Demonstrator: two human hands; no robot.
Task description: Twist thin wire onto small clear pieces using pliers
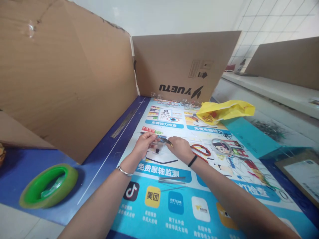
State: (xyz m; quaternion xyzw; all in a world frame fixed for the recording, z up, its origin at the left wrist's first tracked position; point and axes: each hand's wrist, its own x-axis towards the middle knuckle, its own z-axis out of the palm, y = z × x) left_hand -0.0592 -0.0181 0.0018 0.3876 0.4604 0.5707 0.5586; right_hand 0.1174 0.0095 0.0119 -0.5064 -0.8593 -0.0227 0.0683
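In the head view, my left hand (pixel 146 143) is closed in a pinch near the middle of the printed sheet, on what looks like a thin wire. My right hand (pixel 181 148) is wrapped round small pliers (pixel 164 139), whose jaws point left toward the left fingertips. Most of the handles are hidden in the palm, with a bit of yellow and black showing. Red-handled scissors (pixel 203 150) lie just right of my right hand. A few straight thin wires (pixel 171 180) rest on the sheet below my hands.
Cardboard panels (pixel 179 63) stand at the back and left. A green-cored tape roll (pixel 27 196) lies at left front, a wire bundle (pixel 126 122) beyond it. At right are a yellow bag (pixel 231 111), a blue box (pixel 249 139) with wire clippings, and a clear round object (pixel 221 146).
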